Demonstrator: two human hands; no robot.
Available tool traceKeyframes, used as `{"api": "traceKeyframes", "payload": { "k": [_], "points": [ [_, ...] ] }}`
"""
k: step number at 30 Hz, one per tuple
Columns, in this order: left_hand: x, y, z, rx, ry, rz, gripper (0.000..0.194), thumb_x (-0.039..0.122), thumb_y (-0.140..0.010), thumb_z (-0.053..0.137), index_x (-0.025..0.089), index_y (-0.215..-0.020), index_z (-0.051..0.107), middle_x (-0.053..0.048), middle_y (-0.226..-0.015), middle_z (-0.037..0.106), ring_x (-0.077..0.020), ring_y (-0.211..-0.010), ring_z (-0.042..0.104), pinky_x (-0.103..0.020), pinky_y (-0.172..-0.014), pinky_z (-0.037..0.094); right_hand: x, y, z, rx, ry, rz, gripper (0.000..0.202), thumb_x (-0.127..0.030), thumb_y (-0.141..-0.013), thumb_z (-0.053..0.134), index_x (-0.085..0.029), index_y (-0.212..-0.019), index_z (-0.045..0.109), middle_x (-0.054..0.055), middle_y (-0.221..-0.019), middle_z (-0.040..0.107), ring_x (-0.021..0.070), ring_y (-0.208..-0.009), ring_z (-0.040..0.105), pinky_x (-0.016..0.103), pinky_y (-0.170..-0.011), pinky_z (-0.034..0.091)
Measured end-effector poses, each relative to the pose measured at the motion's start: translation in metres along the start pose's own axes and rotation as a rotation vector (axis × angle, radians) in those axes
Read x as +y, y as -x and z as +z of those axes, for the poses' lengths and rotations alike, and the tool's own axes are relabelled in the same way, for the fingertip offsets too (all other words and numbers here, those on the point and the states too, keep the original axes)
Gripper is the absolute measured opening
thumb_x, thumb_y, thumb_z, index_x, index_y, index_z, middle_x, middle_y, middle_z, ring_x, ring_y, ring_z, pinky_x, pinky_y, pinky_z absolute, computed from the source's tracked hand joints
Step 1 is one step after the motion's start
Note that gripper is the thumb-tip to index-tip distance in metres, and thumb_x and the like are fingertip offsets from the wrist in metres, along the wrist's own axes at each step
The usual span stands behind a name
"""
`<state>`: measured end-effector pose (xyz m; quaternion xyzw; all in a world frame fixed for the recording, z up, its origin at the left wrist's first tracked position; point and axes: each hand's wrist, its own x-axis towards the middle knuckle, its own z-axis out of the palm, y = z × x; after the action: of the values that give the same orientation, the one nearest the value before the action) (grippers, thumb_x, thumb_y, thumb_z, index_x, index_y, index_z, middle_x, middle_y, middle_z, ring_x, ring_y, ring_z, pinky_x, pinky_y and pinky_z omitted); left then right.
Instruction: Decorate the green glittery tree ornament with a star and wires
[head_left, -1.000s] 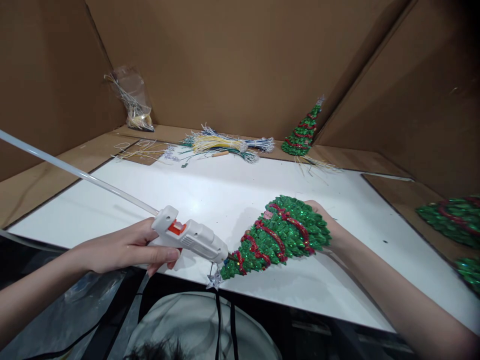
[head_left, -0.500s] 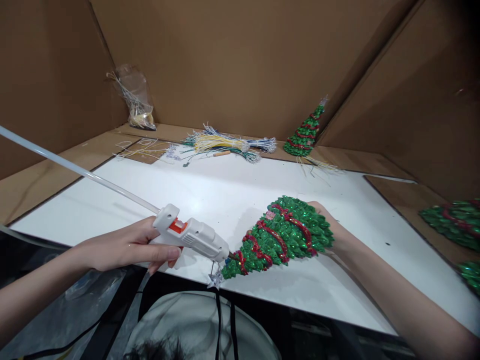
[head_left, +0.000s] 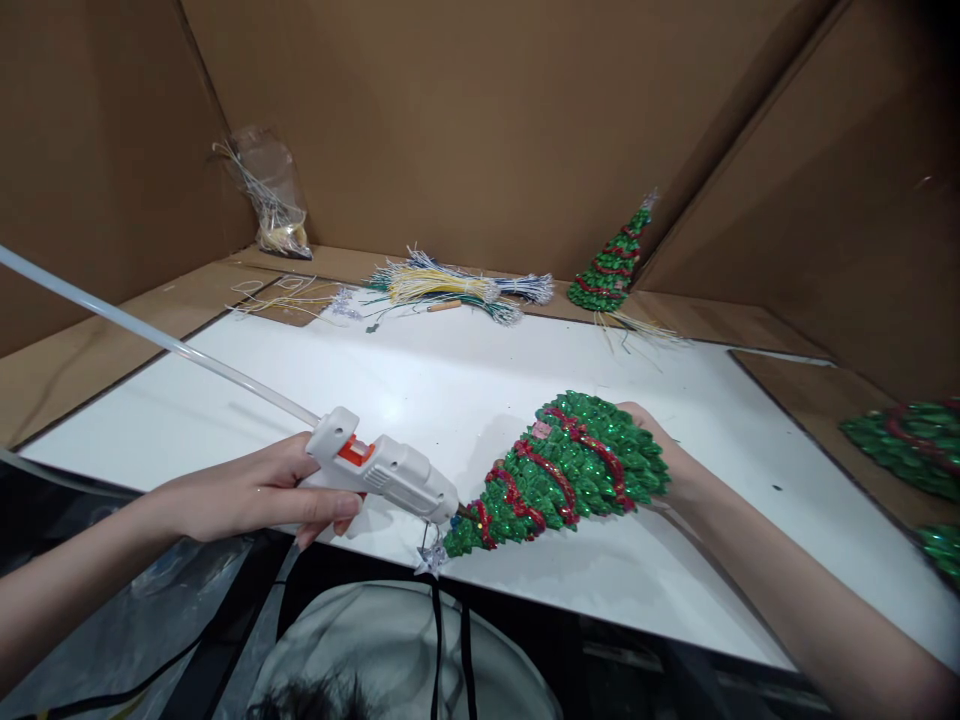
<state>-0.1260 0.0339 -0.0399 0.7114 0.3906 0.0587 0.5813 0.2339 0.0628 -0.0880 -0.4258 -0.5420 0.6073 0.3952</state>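
Observation:
My left hand (head_left: 277,492) is wrapped round the handle of a white glue gun (head_left: 394,475), with a long clear glue stick (head_left: 180,348) running out of its back. The dark nozzle touches a green glittery tree (head_left: 570,465) near its narrow tip. Red garlands wind round this tree, which lies tilted with the tip toward the lower left. A clear star (head_left: 430,558) hangs at the tip. My right hand (head_left: 660,450) holds the tree from behind its wide base; most of its fingers are hidden by the tree.
Bundled wires (head_left: 450,287) lie at the back of the white board (head_left: 480,370), near loose wires (head_left: 281,297). A second tree (head_left: 615,265) stands back right. A plastic bag (head_left: 274,200) leans in the back left corner. More trees (head_left: 911,445) lie at the right edge.

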Motion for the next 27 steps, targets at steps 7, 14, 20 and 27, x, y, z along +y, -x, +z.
{"api": "traceKeyframes", "payload": {
  "k": [7, 14, 20, 27],
  "points": [
    [-0.001, -0.001, 0.0, 0.0, -0.004, 0.036, 0.026, 0.038, -0.088, 0.05, 0.015, -0.081, 0.058, 0.0, -0.074, 0.055, -0.0103, -0.063, 0.054, -0.019, -0.059, 0.047, 0.0037, -0.0026, -0.002, -0.001, 0.006, -0.029, 0.031, -0.015, -0.044, 0.079, -0.015, -0.04, 0.048, -0.005, -0.044, 0.034, 0.0061, -0.042, 0.029, 0.021, -0.037, 0.029],
    [-0.0053, -0.0013, 0.0004, 0.018, 0.036, 0.018, 0.017, 0.033, -0.086, 0.054, 0.018, -0.082, 0.06, 0.001, -0.076, 0.057, -0.0103, -0.063, 0.054, -0.018, -0.059, 0.046, 0.0091, -0.0031, -0.0075, -0.01, 0.039, -0.025, 0.032, -0.02, -0.054, 0.077, -0.015, -0.041, 0.048, -0.005, -0.039, 0.034, 0.006, -0.036, 0.03, 0.02, -0.032, 0.029],
    [-0.0054, -0.0004, 0.0008, 0.004, 0.054, 0.001, 0.018, 0.033, -0.087, 0.052, 0.018, -0.08, 0.06, 0.002, -0.075, 0.056, -0.0101, -0.063, 0.054, -0.018, -0.06, 0.045, 0.0075, -0.003, -0.0047, -0.026, 0.031, -0.035, 0.031, -0.019, -0.057, 0.076, -0.015, -0.042, 0.048, -0.005, -0.038, 0.037, 0.007, -0.035, 0.035, 0.02, -0.033, 0.032],
    [-0.0074, -0.0022, 0.0009, -0.003, 0.066, 0.005, 0.022, 0.036, -0.088, 0.051, 0.017, -0.08, 0.06, 0.001, -0.075, 0.056, -0.0098, -0.062, 0.054, -0.018, -0.059, 0.045, 0.0078, -0.0023, -0.0071, -0.035, 0.01, -0.046, 0.034, -0.014, -0.053, 0.076, -0.014, -0.041, 0.044, -0.006, -0.04, 0.035, 0.0048, -0.036, 0.033, 0.019, -0.034, 0.032]
  ]
}}
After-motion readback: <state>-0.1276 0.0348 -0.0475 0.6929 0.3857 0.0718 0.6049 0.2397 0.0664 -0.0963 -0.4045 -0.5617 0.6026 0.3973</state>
